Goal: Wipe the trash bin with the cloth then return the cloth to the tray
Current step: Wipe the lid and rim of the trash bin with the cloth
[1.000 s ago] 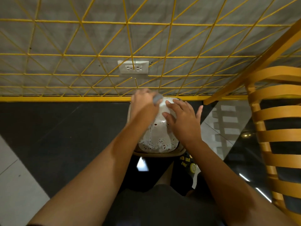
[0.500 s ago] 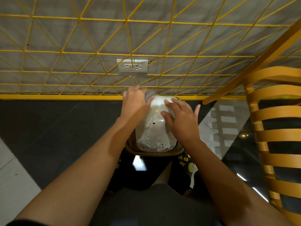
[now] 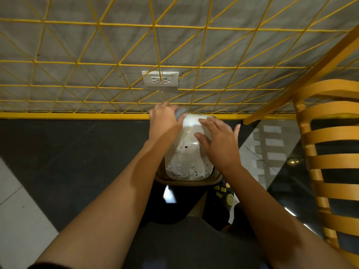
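Head view: left hand [image 3: 165, 121] bunches the soft, light cloth [image 3: 179, 113] at the bin [image 3: 189, 152] lid's far edge; right hand [image 3: 217, 140] lies spread, steadying the slick lid.

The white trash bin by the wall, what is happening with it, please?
A person is wiping the white, brown-rimmed trash bin beside the yellow-gridded wall. The left hand presses a small grey cloth on the bin's far top edge, while the right hand rests flat on its lid, steadying it. No tray is in view.
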